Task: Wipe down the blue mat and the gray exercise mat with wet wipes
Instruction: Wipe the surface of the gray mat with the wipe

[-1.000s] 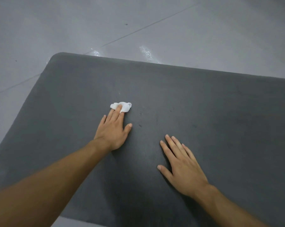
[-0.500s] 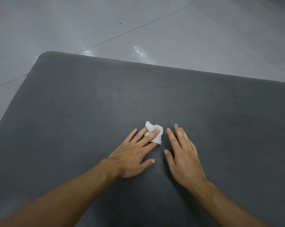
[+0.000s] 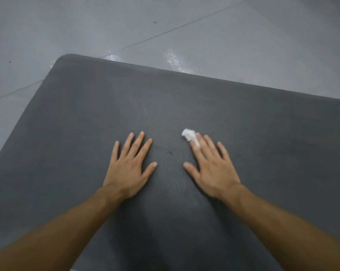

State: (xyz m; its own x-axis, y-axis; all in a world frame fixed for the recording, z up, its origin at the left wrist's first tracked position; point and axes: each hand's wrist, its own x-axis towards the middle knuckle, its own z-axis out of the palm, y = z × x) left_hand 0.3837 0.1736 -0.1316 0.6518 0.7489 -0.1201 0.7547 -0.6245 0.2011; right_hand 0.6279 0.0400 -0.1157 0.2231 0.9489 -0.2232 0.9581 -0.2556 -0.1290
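Two bare hands rest palm-down on the gray exercise mat point(image 3: 83, 137), head view. Mat surface: dark gray, ribbed, lying flat on the floor point(image 3: 91, 24); one rounded corner shows at upper left. From that corner the far edge runs right and slightly toward the viewer until it leaves the frame; the left edge runs down-left to the frame border. The mat is cut off at right and bottom, so its long axis cannot be told. A wet wipe point(image 3: 188, 134), i.e. a small white crumpled wad, sits on the mat right of centre, well inside the far edge. Its longer dimension runs upper left to lower right; the free end points away from the person, the other end is tucked under the index fingertip of the right hand point(image 3: 212, 169). That hand's fingers point(image 3: 208, 146) are straight and slightly apart, pressing the wipe to the mat, not curled round it; some motion blur. The left hand point(image 3: 129, 169) lies flat w/ fingers point(image 3: 138, 142) straight and spread, holding nothing, well apart from the wipe. Small dark fleck point(image 3: 170, 152) on the mat btw. the hands. Floor detail: pale gray tiles w/ thin joint lines point(image 3: 184, 26); two shiny wet-looking patches point(image 3: 174, 62) just beyond the far edge
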